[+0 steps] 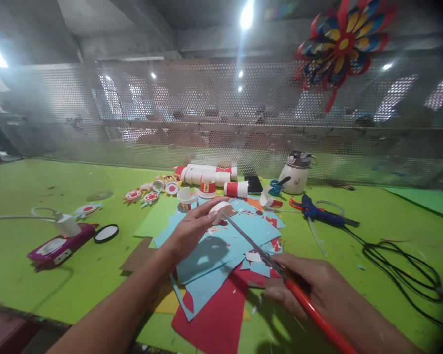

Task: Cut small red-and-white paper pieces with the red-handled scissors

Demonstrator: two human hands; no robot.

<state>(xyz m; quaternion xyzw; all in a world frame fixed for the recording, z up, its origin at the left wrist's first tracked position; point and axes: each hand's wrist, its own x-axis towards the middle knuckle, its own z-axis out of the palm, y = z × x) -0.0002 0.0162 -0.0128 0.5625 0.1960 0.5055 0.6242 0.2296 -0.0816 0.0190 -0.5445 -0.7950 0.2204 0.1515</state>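
My left hand (187, 233) grips a small white piece of a paper cup (220, 208), fingers closed round its edge. In my right hand (315, 280) is a pair of scissors (249, 240) with a long metal blade and red handles. The blade tips reach to the cup piece and seem to touch it; I cannot tell how far apart the blades are. Beneath both hands lie light blue paper sheets (206, 260) strewn with small scraps. A red sheet (216, 317) sticks out toward me. Just behind stands a cut paper cup (187, 196).
Toward the back are stacked paper cups (206, 175), paper turtle shapes (150, 197), a black phone (253, 184) and a white jug (295, 174). On the right lies a blue glue gun (319, 214) with its black cord (402, 265). A purple power strip (64, 246) sits left, beside a round mirror (106, 233).
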